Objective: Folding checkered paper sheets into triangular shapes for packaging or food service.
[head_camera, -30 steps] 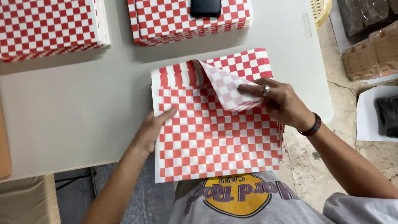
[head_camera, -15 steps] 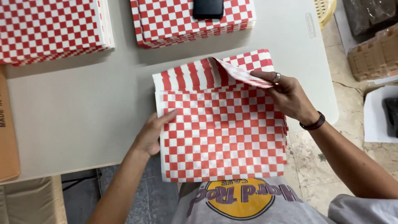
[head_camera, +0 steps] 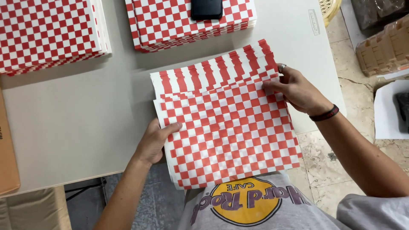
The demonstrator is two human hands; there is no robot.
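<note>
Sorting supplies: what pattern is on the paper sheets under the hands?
Red and white checks on the sheets, clearest in the head view.

1. The stack of red-and-white checkered paper sheets (head_camera: pixel 230 132) lies flat at the near edge of the tabletop, its lower end overhanging toward the person.
2. The top sheet sits slightly lower than those beneath, so the far edges of the lower sheets fan out as a band of red and white stripes.
3. The sheets are thin, square-cornered and slightly skewed to one another.
</note>
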